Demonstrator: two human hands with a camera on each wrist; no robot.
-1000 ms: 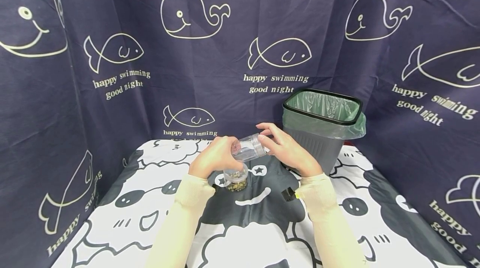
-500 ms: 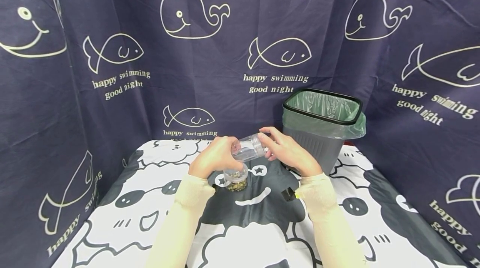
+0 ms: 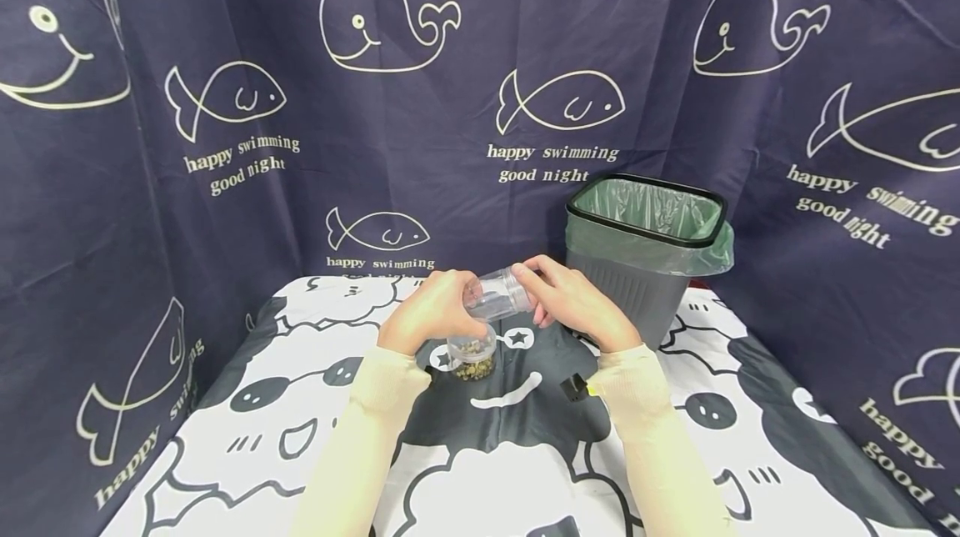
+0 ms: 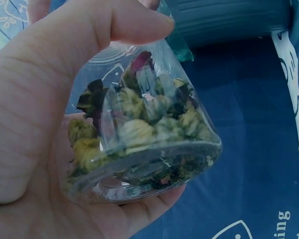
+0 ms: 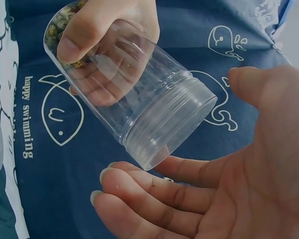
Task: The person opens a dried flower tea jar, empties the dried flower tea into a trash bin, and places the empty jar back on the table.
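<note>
My left hand (image 3: 431, 316) grips a clear plastic jar (image 3: 495, 295) round its body. The jar is tipped sideways above the table, with its clear lid (image 5: 172, 124) toward my right hand (image 3: 573, 303). Dried flower buds (image 4: 139, 122), yellowish and dark pink, lie gathered at its base in the left wrist view. In the right wrist view, my right fingers (image 5: 144, 191) spread loosely just below the lid while the thumb stands apart from it. Below the left hand, a second clear jar (image 3: 472, 356) holding dried buds stands upright on the table.
A grey trash bin (image 3: 630, 299) with a green liner bag stands at the back right. The table wears a black-and-white cartoon cloth (image 3: 300, 420). Dark blue printed curtains (image 3: 450, 120) close off the back and sides.
My right hand has shifted slightly toward the lid, its fingers coming lower around that end. The left hand keeps its hold on the tilted jar.
</note>
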